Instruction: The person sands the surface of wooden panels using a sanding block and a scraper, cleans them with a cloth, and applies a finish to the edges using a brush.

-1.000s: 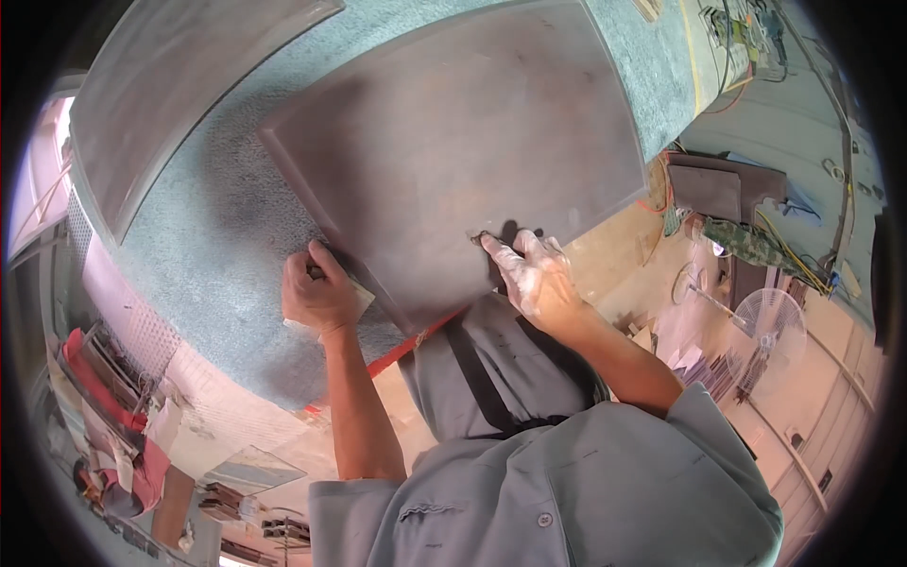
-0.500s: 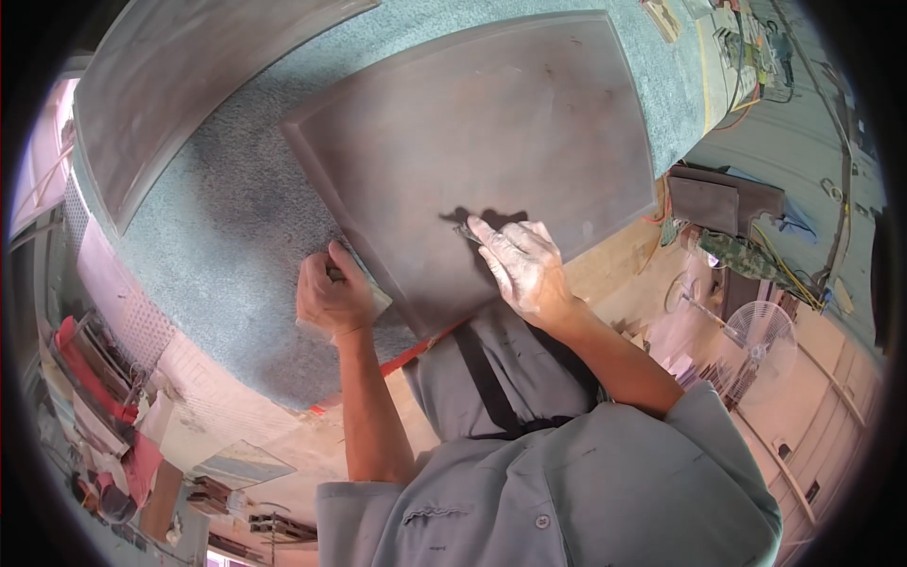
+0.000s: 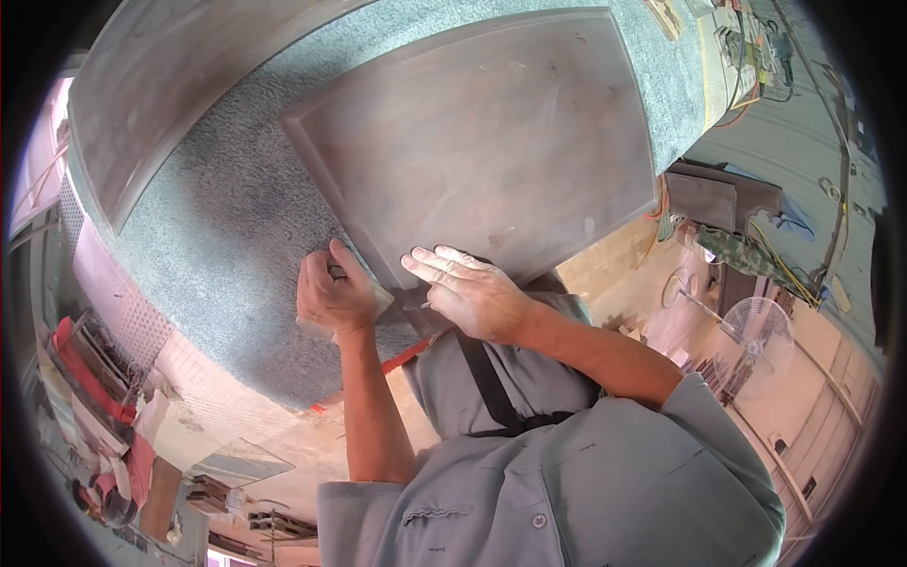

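Observation:
A dark grey-brown panel (image 3: 482,161) with raised borders lies on a blue-grey carpeted table (image 3: 227,227). My right hand (image 3: 477,300), its fingers whitened with dust, rests on the panel's near left part. Those fingers are stretched out together, and I see nothing held in them; the underside of the palm is hidden. Just left of the panel's near corner, my left hand (image 3: 333,291) is closed, with the thumb up. A pale flat piece (image 3: 382,300) sticks out beside that hand, apparently gripped in it; its kind is not clear.
Another curved dark panel (image 3: 161,104) lies at the far left of the carpet. Cords and small tools (image 3: 746,57) are at the far right. A white fan (image 3: 753,348) stands to the right, and red and brown pieces (image 3: 94,378) are piled at the left.
My right hand has moved left and nearer to me across the panel. Its fingers now lie straighter and flatter. My left hand has stayed in place.

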`<state>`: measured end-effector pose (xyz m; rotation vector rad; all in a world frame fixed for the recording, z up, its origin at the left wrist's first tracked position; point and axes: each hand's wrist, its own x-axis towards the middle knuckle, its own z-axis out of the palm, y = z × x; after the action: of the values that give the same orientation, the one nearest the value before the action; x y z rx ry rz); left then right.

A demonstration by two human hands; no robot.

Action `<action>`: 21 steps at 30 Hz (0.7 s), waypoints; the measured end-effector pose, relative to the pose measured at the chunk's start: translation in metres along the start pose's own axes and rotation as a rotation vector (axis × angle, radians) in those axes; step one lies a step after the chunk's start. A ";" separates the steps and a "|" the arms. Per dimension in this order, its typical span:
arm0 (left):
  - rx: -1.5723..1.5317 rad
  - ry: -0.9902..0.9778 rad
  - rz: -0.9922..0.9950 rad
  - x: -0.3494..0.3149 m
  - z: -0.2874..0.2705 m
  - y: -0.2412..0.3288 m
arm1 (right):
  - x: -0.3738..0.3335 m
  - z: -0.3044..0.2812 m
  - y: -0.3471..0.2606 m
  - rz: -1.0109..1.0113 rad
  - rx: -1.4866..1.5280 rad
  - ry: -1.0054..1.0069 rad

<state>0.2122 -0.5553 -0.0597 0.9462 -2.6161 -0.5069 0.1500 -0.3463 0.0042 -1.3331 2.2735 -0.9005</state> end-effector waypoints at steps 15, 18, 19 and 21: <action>0.000 -0.005 -0.004 0.001 0.001 0.000 | -0.008 -0.013 -0.008 -0.093 0.096 -0.059; -0.002 0.039 0.018 -0.001 0.000 -0.001 | -0.011 -0.027 -0.003 0.023 -0.092 0.106; -0.002 0.038 0.016 -0.001 0.000 -0.002 | -0.006 -0.024 0.005 0.124 -0.040 0.218; 0.001 0.039 0.009 -0.002 -0.001 -0.002 | -0.002 -0.035 0.016 0.213 -0.087 0.226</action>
<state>0.2151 -0.5556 -0.0604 0.9344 -2.5851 -0.4810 0.1203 -0.3272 0.0189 -1.0415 2.5941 -0.9275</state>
